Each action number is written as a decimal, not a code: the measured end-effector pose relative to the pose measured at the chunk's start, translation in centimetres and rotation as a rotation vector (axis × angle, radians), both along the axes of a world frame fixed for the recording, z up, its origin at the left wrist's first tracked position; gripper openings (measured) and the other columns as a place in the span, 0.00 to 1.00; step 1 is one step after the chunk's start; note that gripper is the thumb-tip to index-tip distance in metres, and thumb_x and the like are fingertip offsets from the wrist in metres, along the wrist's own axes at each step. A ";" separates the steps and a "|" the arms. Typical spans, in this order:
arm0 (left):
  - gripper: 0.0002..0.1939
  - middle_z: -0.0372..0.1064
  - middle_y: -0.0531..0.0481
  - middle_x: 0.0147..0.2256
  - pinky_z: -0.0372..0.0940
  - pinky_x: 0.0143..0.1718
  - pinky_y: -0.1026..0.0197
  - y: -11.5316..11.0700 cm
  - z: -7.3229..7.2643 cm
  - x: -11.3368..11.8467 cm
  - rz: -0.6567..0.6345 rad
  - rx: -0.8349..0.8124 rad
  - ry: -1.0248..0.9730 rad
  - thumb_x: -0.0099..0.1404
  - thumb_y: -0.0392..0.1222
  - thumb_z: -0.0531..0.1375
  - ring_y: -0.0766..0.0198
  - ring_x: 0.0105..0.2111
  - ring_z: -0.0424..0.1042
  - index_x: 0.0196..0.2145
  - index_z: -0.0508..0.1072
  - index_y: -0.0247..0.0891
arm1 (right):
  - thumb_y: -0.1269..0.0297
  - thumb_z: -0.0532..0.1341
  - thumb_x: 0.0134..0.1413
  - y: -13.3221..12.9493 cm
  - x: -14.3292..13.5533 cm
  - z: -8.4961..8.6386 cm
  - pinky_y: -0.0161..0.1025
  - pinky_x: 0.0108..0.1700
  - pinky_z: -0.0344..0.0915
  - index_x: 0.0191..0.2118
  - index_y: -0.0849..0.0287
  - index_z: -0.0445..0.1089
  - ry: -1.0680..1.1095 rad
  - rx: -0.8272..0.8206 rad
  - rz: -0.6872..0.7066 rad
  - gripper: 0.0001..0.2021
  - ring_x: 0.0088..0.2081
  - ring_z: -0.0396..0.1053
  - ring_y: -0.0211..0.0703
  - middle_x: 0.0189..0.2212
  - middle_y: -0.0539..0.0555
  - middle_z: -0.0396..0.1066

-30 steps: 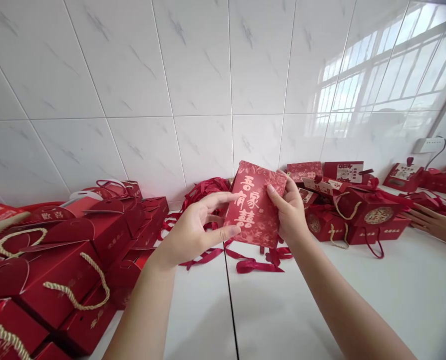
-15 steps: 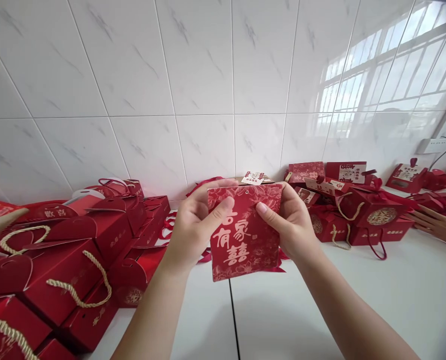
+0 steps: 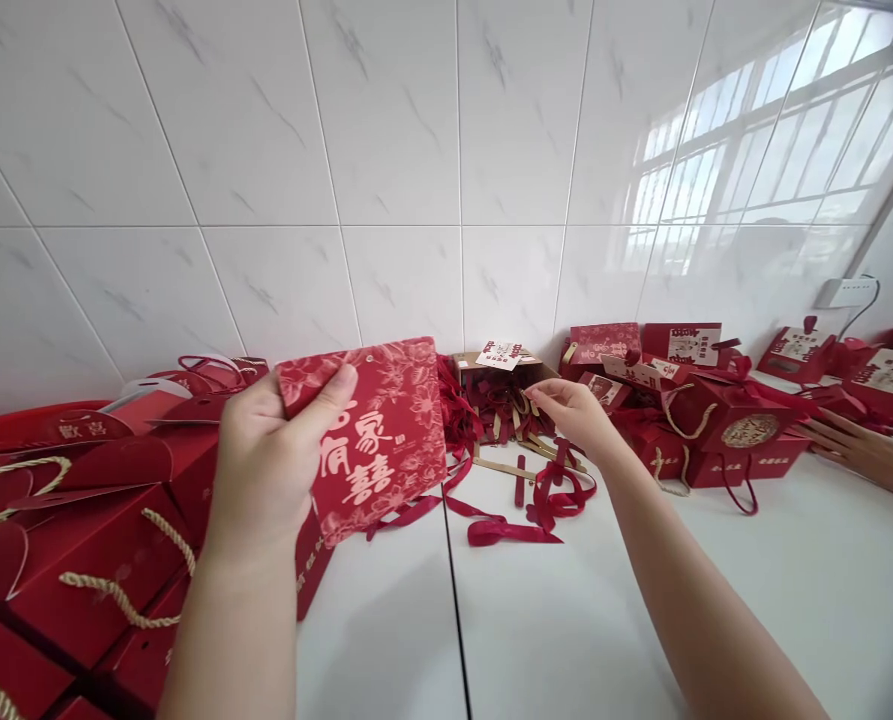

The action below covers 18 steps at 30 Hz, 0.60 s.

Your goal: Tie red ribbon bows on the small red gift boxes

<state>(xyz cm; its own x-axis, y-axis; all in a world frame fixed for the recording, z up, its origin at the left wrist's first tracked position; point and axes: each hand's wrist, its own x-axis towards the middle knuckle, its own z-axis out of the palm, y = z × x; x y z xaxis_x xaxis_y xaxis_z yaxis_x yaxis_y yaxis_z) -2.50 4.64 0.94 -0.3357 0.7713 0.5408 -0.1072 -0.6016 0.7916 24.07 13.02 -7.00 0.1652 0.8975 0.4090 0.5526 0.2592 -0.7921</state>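
Facing a tiled wall, we've got a white bench with red boxes piled toward its left edge and along the back edge right of middle. Near that back edge sits a carton stuffed with strips. Our card is up off the bench, left of the carton: our left hand pinches its upper left corner, thumb in front, fingers behind. Our right hand is at the carton's mouth, thumb and forefinger close together, but we can't tell if they're pinching a strip. Loose ribbon lies in front; a little tag sits on top.
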 end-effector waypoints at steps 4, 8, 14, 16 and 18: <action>0.05 0.74 0.53 0.26 0.71 0.30 0.61 0.0 0.0 -0.9 0.078 0.035 0.033 0.52 0.37 0.68 0.65 0.26 0.72 0.28 0.77 0.35 | 0.66 0.56 0.62 3.7 2.0 -5.0 0.43 0.48 0.68 0.43 0.63 0.71 -0.125 -0.140 -0.105 0.09 0.43 0.71 0.42 0.41 0.56 0.73; 0.07 0.74 0.54 0.28 0.72 0.32 0.59 -0.3 0.0 -0.9 0.155 0.053 0.034 0.51 0.39 0.69 0.64 0.28 0.73 0.28 0.77 0.37 | 0.61 0.58 0.61 5.2 3.8 -8.9 0.47 0.47 0.69 0.48 0.61 0.68 -0.285 -0.364 -0.063 0.13 0.45 0.69 0.44 0.47 0.56 0.68; 0.05 0.74 0.55 0.27 0.70 0.37 0.58 -1.5 0.6 0.6 0.220 0.013 0.028 0.50 0.37 0.69 0.64 0.29 0.72 0.25 0.76 0.37 | 0.60 0.58 0.62 4.9 6.6 -9.9 0.46 0.45 0.70 0.50 0.61 0.66 -0.433 -0.669 0.026 0.14 0.44 0.70 0.43 0.48 0.57 0.68; 0.04 0.74 0.55 0.27 0.69 0.37 0.59 -1.5 0.6 0.6 0.211 0.009 0.039 0.51 0.37 0.69 0.63 0.30 0.72 0.25 0.76 0.37 | 0.60 0.58 0.62 4.7 7.0 -9.5 0.46 0.46 0.70 0.50 0.60 0.67 -0.469 -0.720 0.024 0.14 0.44 0.69 0.43 0.48 0.57 0.68; 0.05 0.75 0.55 0.28 0.69 0.36 0.60 -1.4 0.4 0.1 0.220 0.024 0.058 0.51 0.38 0.69 0.64 0.30 0.72 0.25 0.76 0.37 | 0.60 0.58 0.62 4.7 7.0 -9.0 0.46 0.45 0.70 0.50 0.60 0.67 -0.499 -0.729 0.031 0.14 0.44 0.69 0.43 0.48 0.57 0.68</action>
<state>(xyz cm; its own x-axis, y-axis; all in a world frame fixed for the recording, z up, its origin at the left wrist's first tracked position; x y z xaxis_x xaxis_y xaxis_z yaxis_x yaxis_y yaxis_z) -2.36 3.27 1.30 -0.4619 0.6697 0.5815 0.0740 -0.6242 0.7777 31.06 17.72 -16.03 0.0916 0.9642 -0.2487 0.8793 -0.1956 -0.4342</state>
